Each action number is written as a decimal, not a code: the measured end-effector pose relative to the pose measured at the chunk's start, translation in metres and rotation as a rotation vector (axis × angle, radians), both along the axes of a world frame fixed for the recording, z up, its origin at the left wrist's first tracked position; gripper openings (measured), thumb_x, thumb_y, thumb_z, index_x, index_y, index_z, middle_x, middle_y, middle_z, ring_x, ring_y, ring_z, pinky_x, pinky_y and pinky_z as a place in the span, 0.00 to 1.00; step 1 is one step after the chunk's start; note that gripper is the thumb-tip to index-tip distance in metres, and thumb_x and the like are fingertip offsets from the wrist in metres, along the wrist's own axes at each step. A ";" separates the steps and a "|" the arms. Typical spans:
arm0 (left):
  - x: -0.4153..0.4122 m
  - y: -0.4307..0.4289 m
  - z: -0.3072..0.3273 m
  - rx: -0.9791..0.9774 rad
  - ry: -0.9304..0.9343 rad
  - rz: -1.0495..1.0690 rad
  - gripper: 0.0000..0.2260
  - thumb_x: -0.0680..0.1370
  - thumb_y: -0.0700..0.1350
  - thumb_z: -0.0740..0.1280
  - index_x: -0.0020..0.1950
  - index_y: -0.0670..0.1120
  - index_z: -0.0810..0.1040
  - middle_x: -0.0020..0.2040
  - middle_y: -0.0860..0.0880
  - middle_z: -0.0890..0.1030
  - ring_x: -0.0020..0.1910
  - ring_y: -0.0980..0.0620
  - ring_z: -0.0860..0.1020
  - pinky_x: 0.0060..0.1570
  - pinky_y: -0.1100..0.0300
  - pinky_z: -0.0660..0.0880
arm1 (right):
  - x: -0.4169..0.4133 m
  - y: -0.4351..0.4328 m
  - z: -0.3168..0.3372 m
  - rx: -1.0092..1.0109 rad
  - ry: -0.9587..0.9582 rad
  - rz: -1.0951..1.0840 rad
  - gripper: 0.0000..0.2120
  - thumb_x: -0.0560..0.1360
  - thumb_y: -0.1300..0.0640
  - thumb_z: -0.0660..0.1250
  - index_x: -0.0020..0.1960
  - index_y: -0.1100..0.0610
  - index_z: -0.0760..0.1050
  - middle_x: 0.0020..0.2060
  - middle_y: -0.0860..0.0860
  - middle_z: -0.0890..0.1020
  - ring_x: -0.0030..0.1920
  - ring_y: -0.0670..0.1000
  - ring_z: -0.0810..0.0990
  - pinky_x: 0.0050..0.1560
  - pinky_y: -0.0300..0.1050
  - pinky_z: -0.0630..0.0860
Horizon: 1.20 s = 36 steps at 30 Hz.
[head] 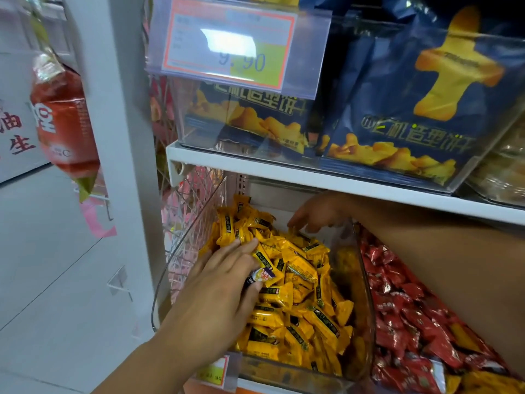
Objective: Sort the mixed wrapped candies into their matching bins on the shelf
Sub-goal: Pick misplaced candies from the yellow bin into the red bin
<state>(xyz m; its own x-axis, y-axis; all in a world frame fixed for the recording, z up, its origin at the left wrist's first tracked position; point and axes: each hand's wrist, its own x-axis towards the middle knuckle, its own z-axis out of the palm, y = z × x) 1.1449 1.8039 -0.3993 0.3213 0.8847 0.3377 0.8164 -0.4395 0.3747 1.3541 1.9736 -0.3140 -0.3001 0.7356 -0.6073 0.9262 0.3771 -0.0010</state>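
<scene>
A clear plastic bin [366, 282] on the lower shelf is full of yellow wrapped candies [301, 302]. My left hand [224, 280] lies on the pile at the bin's left side and holds a small purple and white wrapped candy [262, 275] between thumb and fingers. My right hand [315, 213] reaches deep into the back of the same bin, its fingertips down among the yellow candies; whether it holds one cannot be seen. To the right, a neighbouring bin holds red wrapped candies [403, 302].
Above, a white shelf [284, 166] carries clear bins of blue biscuit bags [397, 103] with a price tag [230, 44] in front. A white upright post [122, 137] stands left, with a red hanging packet [62, 118] beyond it. Some yellow candies [488, 382] lie in the red bin.
</scene>
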 end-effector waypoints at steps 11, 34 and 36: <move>-0.001 0.002 -0.006 0.054 0.002 0.003 0.11 0.79 0.62 0.46 0.56 0.64 0.63 0.75 0.68 0.57 0.73 0.67 0.49 0.72 0.55 0.54 | 0.001 0.025 -0.024 -0.312 0.034 -0.123 0.32 0.75 0.75 0.60 0.73 0.51 0.63 0.69 0.48 0.70 0.49 0.50 0.74 0.40 0.41 0.70; -0.001 0.000 -0.003 0.031 -0.015 0.004 0.10 0.78 0.62 0.46 0.56 0.65 0.62 0.74 0.68 0.56 0.73 0.70 0.46 0.70 0.61 0.50 | 0.009 0.009 -0.013 -0.045 0.358 0.002 0.39 0.67 0.70 0.74 0.72 0.50 0.64 0.53 0.68 0.78 0.45 0.54 0.74 0.44 0.43 0.69; 0.000 -0.001 -0.003 0.035 -0.019 0.001 0.09 0.79 0.61 0.47 0.55 0.64 0.62 0.74 0.67 0.58 0.73 0.68 0.49 0.71 0.58 0.53 | 0.011 -0.006 0.001 -0.109 0.545 -0.026 0.40 0.67 0.75 0.72 0.73 0.54 0.63 0.45 0.65 0.79 0.41 0.50 0.77 0.42 0.42 0.73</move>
<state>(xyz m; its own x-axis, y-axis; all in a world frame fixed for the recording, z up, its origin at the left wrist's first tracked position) 1.1445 1.8033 -0.4024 0.3132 0.8728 0.3743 0.8098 -0.4514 0.3749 1.3653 1.9680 -0.3129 -0.5744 0.6890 -0.4420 0.7898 0.3247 -0.5203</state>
